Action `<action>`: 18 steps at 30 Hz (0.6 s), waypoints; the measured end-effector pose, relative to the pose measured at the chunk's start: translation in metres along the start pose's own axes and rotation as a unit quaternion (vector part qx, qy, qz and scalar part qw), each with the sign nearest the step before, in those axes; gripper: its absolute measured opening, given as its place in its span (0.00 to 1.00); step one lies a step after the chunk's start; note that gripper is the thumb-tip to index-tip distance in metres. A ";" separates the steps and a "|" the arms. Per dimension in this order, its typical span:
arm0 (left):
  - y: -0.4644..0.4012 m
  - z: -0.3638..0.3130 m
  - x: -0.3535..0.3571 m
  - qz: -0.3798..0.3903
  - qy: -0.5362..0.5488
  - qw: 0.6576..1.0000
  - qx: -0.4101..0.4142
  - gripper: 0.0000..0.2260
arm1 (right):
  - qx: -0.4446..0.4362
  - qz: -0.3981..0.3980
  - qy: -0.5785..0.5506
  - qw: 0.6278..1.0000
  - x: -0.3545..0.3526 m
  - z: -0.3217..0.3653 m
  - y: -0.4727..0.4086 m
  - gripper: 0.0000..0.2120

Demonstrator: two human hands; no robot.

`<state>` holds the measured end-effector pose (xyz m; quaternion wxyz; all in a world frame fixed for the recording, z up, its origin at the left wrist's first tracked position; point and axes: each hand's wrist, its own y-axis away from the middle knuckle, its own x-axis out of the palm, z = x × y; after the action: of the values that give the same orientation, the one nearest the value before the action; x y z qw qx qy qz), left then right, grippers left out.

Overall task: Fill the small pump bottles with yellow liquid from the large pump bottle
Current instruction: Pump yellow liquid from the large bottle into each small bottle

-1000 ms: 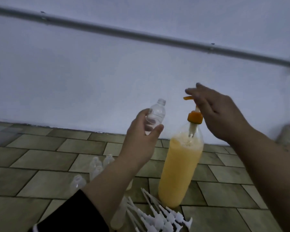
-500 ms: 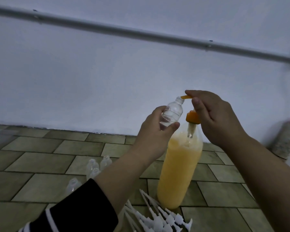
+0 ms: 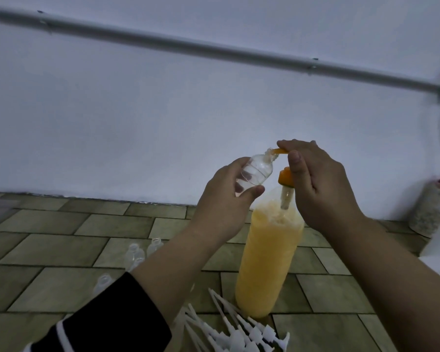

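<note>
At spout [image 3: 280,150], small bottle [image 3: 255,172] mouth now meets.

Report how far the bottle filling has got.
Done: no filled small bottle shows. In hand: the left hand holds an empty small bottle tilted, mouth at the orange spout, with the right hand on the pump of the large bottle. Left: the empty bottles and the loose white pumps on the floor.
</note>
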<state>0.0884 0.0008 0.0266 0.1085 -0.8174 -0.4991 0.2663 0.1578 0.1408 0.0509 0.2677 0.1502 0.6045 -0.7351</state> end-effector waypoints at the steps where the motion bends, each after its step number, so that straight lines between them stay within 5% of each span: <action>1: 0.001 0.001 0.000 0.004 -0.007 1.000 -0.001 0.22 | 0.001 -0.003 -0.004 1.000 0.002 0.001 0.003 0.26; 8: 0.001 0.000 -0.007 0.006 -0.033 0.999 0.002 0.22 | -0.026 0.055 0.066 0.996 -0.003 0.002 -0.003 0.33; 18: 0.003 0.004 -0.004 0.013 -0.035 0.999 -0.001 0.23 | 0.001 -0.014 0.025 1.000 0.012 0.005 0.008 0.27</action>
<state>0.0873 -0.0042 0.0235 0.0866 -0.8144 -0.4921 0.2951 0.1536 0.1324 0.0390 0.2419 0.1604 0.6126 -0.7352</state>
